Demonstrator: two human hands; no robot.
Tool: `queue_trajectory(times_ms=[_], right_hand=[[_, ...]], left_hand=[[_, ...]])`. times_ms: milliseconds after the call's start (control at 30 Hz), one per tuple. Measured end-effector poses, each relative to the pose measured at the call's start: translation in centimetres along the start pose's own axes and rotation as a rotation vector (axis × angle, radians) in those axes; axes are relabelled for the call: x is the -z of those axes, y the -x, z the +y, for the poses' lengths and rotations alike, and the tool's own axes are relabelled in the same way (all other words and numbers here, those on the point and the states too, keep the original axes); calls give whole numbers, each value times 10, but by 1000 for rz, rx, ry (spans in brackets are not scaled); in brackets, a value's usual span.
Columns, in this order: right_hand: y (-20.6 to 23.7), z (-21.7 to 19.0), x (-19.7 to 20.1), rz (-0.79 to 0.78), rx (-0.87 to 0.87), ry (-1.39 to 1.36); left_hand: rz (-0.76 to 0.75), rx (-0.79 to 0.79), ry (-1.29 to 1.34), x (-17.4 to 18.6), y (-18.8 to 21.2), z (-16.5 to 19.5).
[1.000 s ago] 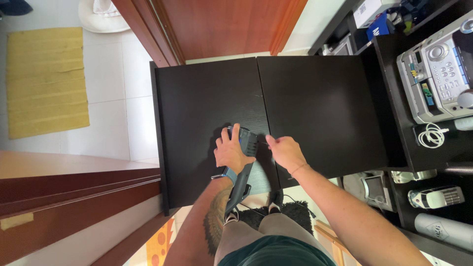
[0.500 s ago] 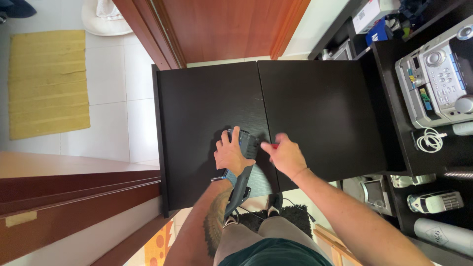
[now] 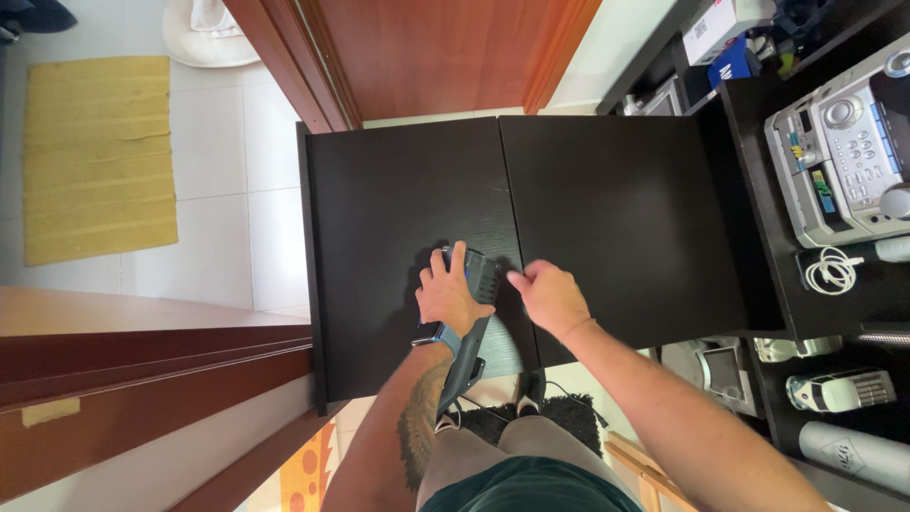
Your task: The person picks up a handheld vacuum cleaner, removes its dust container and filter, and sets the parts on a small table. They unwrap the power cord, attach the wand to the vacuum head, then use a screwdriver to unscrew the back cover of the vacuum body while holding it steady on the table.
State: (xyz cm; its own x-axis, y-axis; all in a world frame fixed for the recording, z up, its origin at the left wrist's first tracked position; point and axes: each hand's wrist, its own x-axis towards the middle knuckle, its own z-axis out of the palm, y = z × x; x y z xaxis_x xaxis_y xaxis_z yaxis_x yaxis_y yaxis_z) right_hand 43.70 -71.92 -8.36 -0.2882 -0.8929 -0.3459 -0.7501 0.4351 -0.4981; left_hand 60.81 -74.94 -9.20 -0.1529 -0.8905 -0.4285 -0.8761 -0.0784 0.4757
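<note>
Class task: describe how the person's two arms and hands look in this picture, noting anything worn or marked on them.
Both forearms are bare, with no sleeves or gloves. The left hand has a watch with a blue strap at the wrist, and a dark tattoo runs along that forearm. The right hand and its arm show nothing worn and no markings.
</note>
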Motion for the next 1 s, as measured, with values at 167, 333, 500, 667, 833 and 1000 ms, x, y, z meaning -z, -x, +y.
queue_trajectory(times_ms=[167,333,500,667,833,1000], right_hand=[[-9,-6,-3,-88,-64,86],[11,10,-4,141,548,501],[11,10,4,179,504,98],[-10,0,2,-161,-224,-183],[4,5,2,-4,293,441],[14,2,14,108,602,519]], left_hand=[[-10,6,-3,-1,-1,1],[-13,12,3,-1,-2,1],[-17,8,6,1,0,1],[-21,20,-13,1,-1,3],[-27,12,-5,2,0,2],[-24,17,-8,5,2,3]])
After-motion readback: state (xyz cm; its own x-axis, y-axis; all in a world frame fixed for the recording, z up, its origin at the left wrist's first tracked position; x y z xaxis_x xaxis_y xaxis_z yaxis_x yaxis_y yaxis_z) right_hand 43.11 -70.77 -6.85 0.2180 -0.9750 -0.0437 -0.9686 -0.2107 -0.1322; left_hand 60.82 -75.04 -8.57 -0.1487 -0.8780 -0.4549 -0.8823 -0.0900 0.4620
